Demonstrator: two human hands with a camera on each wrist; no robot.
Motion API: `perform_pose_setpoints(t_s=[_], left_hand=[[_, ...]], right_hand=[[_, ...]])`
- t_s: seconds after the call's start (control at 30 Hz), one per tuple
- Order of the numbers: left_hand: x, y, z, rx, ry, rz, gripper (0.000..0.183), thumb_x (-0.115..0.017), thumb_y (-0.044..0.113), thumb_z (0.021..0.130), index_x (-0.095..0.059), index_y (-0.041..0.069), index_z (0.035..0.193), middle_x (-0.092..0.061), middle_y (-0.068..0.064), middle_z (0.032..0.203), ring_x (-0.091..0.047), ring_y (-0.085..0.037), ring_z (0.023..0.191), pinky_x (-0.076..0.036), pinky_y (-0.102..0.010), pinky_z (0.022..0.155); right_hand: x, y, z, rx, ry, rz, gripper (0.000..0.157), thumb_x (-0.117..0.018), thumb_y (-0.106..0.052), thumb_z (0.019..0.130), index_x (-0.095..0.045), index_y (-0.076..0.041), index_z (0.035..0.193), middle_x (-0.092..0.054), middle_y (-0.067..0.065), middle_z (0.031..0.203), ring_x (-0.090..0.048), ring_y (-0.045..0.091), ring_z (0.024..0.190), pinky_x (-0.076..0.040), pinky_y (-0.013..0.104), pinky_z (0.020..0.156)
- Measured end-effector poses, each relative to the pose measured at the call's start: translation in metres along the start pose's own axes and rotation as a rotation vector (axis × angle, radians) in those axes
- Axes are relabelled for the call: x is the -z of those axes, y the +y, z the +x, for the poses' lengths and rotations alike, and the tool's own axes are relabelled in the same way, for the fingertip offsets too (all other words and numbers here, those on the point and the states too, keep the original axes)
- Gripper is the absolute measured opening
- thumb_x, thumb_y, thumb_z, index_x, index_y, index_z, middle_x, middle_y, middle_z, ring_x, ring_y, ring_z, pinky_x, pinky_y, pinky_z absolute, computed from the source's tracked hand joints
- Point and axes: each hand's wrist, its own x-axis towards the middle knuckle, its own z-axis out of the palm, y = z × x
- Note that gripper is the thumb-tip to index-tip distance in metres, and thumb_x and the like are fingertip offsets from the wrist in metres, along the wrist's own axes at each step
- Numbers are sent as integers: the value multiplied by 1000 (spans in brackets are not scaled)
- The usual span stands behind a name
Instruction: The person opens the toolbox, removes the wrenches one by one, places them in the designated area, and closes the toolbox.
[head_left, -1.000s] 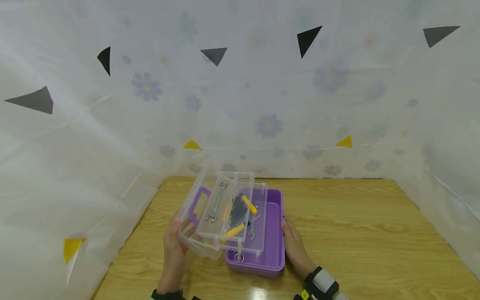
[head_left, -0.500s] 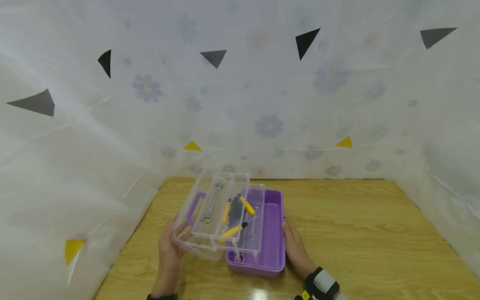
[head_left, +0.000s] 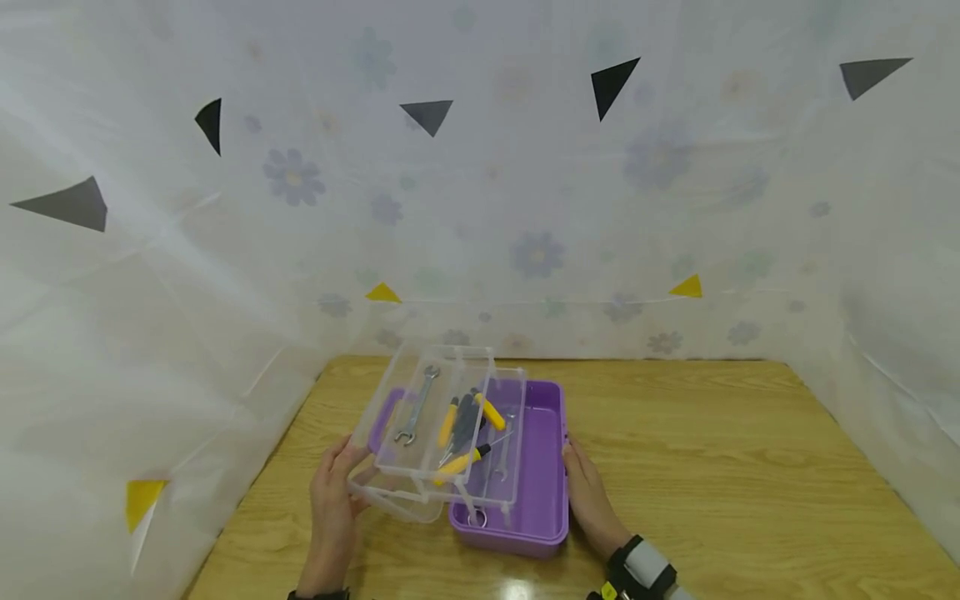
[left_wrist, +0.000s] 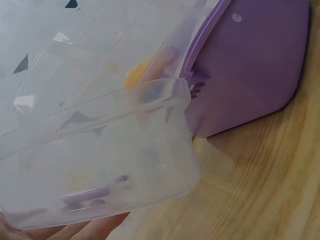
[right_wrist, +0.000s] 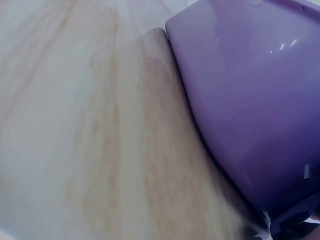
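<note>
A purple toolbox (head_left: pixel 543 500) stands on the table, its clear lid (head_left: pixel 405 507) swung out to the left. Linked clear trays (head_left: pixel 431 477) hang between them. A double-ended wrench (head_left: pixel 418 404) lies in the upper tray; yellow-handled tools, one a screwdriver (head_left: pixel 459 467), show through the plastic. My left hand (head_left: pixel 332 500) holds the lid from its outer left side, fingers beneath it in the left wrist view. Against the box's right wall rests my right hand (head_left: pixel 592 496), fingers along the side; its fingertips are partly hidden.
The wooden table (head_left: pixel 697 458) extends to the right of the box. White flowered sheeting (head_left: pixel 540 208) encloses the back and both sides, with black, grey and yellow triangles on it. A metal ring (head_left: pixel 477 517) shows at the box's front left corner.
The lid and trays have swung farther left, and the left hand has moved left with them. The purple box and the right hand have stayed nearly in place.
</note>
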Motion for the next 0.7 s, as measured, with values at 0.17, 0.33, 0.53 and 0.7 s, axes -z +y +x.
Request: perform_pose_setpoints(t_s=[0.17,0.33,0.53,0.7], left_hand=[[3,-2,1,43,28,-23,51,-43,40,113,-45,2,146,-65,-15,134,-75,-12,97,-64,-42,78],[3,-3,1,47,36,-52,45,-43,39,113,-50,4,139,-70,-8,123,-76,-15,96,-64,-43,77],[3,-5,2,63,39,-95,34,-44,39,112,-57,10,124,-73,1,110,-77,-15,92,-65,-40,74],[6,-9,3,121,70,-82,39,-48,42,111,-60,8,128,-74,-4,115,-78,-17,90,-65,-40,76]], right_hand=[[-1,0,1,7,1,7,62,-28,-39,116,-21,-1,166,-24,22,171,-21,39,158,-18,56,126],[0,0,2,14,-3,12,61,-28,-37,117,-21,-1,166,-23,21,171,-20,39,158,-17,56,126],[2,-1,2,5,-12,6,63,-27,-40,116,-20,-2,166,-22,21,171,-20,40,158,-19,56,126],[2,1,1,-13,-4,3,64,-27,-41,116,-19,-1,166,-22,22,171,-20,41,157,-19,57,125]])
